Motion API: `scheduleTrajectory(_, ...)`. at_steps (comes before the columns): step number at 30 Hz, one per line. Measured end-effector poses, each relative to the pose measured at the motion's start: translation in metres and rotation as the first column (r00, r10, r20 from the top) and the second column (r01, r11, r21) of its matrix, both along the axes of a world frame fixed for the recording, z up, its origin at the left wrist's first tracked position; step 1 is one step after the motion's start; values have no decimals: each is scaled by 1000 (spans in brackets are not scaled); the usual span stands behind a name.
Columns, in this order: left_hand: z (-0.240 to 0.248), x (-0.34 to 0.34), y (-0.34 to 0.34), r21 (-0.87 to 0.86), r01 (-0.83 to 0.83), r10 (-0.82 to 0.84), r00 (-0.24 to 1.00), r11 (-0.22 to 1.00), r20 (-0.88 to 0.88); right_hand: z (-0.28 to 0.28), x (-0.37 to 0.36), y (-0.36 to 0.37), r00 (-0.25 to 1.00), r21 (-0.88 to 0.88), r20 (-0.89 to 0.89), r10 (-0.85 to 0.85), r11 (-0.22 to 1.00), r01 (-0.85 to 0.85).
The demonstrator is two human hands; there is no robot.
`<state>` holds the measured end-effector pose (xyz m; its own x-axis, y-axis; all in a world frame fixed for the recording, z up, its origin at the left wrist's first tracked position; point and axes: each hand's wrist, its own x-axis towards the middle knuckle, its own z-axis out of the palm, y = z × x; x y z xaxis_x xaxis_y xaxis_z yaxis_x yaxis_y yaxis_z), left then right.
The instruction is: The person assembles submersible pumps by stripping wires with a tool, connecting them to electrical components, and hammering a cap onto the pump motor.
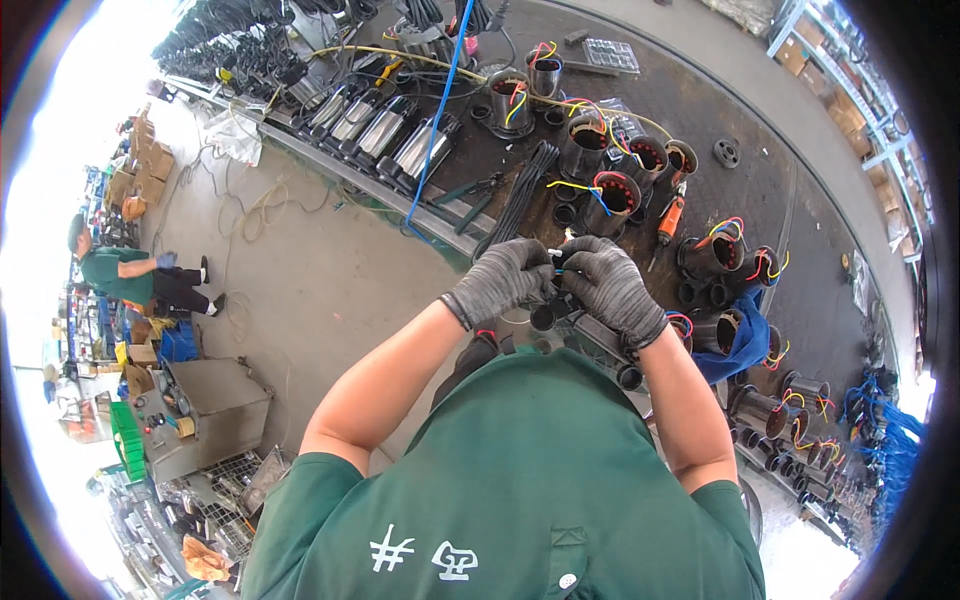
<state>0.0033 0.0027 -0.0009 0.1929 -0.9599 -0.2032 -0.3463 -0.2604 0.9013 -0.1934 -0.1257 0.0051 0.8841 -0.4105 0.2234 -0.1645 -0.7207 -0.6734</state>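
Note:
My left hand (505,277) and my right hand (610,287), both in grey knit gloves, meet at the near edge of the dark workbench (725,95). Their fingers are pinched round something small and dark with a white bit (555,252) and a trace of blue; the fingers cover most of it. A bundled black cable (520,195) lies just beyond my left hand. Past my right hand stands an open black motor housing (612,197) with red, yellow and blue wires coming out. A screwdriver with an orange handle (670,220) rests to its right.
Several more wired housings (715,250) stand along the bench, with a blue cloth (740,345) among them. Shiny metal cylinders (425,148) line the left edge, near pliers (468,190). A blue hose (440,115) hangs across. Another person (125,270) stands far left.

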Motion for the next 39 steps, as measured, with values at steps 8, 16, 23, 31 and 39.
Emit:
scheduleTrajectory(8, 39, -3, 28, 5, -42, 40, 978, 999, 204, -7, 1, -2, 999, -65, -21, -49, 997, 47)
scheduleTrajectory(16, -2, 12, 49, 91, -112, 117, 992, 990, -50, -5, 0, 4, 996, -17, 58, -62, 998, 63)
scheduleTrajectory(23, -42, -2, 13, 83, -89, 107, 963, 993, -247, -3, 2, 12, 991, -25, 59, -118, 993, 119)
scheduleTrajectory(31, -36, 19, 22, -23, 207, -206, 945, 978, -254, 1, 14, 28, 959, -180, 52, -279, 942, 284)
scheduleTrajectory(39, -21, 44, -12, -251, 518, -481, 854, 817, 198, -1, 5, 30, 953, -14, -147, -265, 964, 266)
